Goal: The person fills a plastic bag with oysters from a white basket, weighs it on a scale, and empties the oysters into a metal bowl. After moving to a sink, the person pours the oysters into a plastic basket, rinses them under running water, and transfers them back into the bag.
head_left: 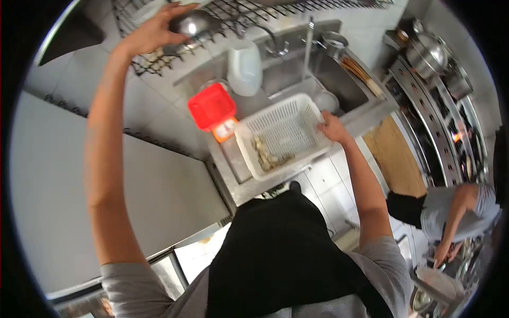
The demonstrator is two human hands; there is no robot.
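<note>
- Fingers (324,122) of the right hand (334,130) are gripping the far rim of the white plastic basket (289,124), pinning it in place on the steel worktop (233,161) at the sink's edge.
- Close by on the right, one co-worker (456,212) in a grey top is bending over a separate job, both hands well apart from the wearer's own.
- Inside the basket, a small heap of pale pieces (268,155) is lying against the near wall; they are too small and too bunched to count.
- Just beside the basket, one red-lidded container (212,106) is sitting on the worktop, and one white jug (245,68) is standing behind it.
- Beyond them, one sink (339,85) is lying open under a single tap (308,47).
- Farthest off, the left hand (154,33) is reaching overhead, its fingers closing around one metal bowl (193,24) on the wire rack (238,13).
- Judged from this, the step is going best with the right hand pressing the basket flat so it is not tipping into the sink, and with the left hand taking a full grip on the bowl, lifting it clear of the rack's wires rather than dragging it.
</note>
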